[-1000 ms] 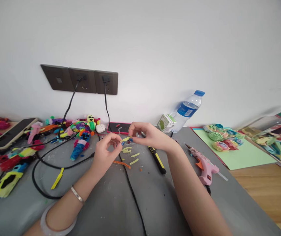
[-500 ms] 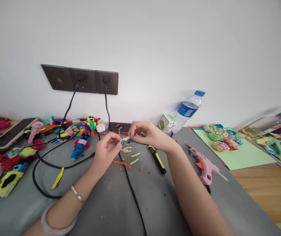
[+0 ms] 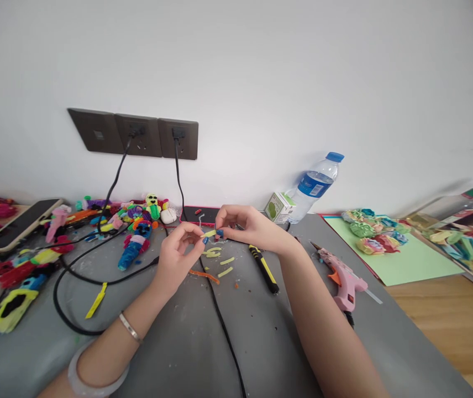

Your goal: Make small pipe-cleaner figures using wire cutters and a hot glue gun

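Between the fingertips of both hands is a short piece of yellow pipe cleaner. My left hand pinches its left end with thumb and forefinger. At the other end, my right hand is closed in a pinch, its fingertips partly hiding the piece. Below them on the grey table lie several pale yellow pipe cleaner pieces and an orange one. A black and yellow pen-shaped tool rests just right of these, under my right wrist.
Colourful pipe cleaner dolls crowd the left side beside a phone. A black cable crosses the table. To the right are a pink glue gun, a water bottle, a small box and green paper with crumpled paper pieces.
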`<action>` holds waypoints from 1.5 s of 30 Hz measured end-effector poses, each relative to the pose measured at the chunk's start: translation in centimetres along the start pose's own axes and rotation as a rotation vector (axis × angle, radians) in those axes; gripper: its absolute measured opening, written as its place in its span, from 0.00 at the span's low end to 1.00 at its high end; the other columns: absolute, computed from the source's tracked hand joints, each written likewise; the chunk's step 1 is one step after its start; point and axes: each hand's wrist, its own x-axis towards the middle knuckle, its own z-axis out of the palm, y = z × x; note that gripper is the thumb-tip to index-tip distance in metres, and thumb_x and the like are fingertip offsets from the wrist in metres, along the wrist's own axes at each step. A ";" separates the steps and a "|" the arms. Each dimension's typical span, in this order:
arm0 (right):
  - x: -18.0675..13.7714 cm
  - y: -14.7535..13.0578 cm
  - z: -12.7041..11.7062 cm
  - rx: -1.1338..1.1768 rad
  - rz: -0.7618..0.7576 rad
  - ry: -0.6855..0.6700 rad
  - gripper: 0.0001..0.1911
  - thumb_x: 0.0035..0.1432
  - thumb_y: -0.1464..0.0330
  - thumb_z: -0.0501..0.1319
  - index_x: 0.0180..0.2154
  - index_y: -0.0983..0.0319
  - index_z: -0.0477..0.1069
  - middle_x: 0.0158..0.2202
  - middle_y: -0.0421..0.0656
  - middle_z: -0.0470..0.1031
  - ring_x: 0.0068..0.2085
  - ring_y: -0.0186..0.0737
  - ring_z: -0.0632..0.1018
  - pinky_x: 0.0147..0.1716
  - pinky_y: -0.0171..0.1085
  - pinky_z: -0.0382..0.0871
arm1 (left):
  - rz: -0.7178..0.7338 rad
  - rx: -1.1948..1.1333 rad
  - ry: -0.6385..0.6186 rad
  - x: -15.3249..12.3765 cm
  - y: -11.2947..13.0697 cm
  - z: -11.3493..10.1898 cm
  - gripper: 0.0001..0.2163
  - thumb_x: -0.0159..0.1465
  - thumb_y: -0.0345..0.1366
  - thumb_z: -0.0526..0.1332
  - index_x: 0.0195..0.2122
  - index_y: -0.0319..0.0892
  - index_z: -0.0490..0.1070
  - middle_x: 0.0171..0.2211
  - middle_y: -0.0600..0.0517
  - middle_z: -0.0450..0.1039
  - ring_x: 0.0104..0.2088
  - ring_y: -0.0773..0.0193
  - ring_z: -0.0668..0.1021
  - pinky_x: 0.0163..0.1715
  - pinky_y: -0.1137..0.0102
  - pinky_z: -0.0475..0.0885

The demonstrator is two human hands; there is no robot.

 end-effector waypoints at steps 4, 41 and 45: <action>0.0 0.1 -0.1 0.012 0.001 0.002 0.01 0.59 0.72 0.59 0.35 0.62 0.69 0.34 0.41 0.72 0.36 0.36 0.73 0.37 0.34 0.66 | 0.016 0.015 0.010 -0.1 0.1 0.0 0.05 0.61 0.30 0.62 0.38 0.42 0.69 0.33 0.52 0.72 0.33 0.66 0.76 0.35 0.72 0.75; -0.2 0.1 -0.3 0.152 0.119 -0.016 0.04 0.60 0.68 0.61 0.36 0.62 0.69 0.33 0.43 0.77 0.37 0.37 0.79 0.37 0.36 0.70 | 0.097 0.234 0.016 0.1 0.6 -0.4 0.02 0.62 0.33 0.62 0.31 0.43 0.73 0.31 0.50 0.75 0.34 0.63 0.77 0.31 0.72 0.72; -0.2 0.0 -0.4 0.162 0.088 -0.011 0.05 0.59 0.68 0.61 0.38 0.63 0.70 0.35 0.44 0.77 0.38 0.38 0.78 0.39 0.37 0.71 | 0.023 0.178 0.062 0.2 0.7 -0.4 0.03 0.61 0.34 0.64 0.31 0.42 0.73 0.30 0.51 0.75 0.31 0.64 0.76 0.29 0.72 0.72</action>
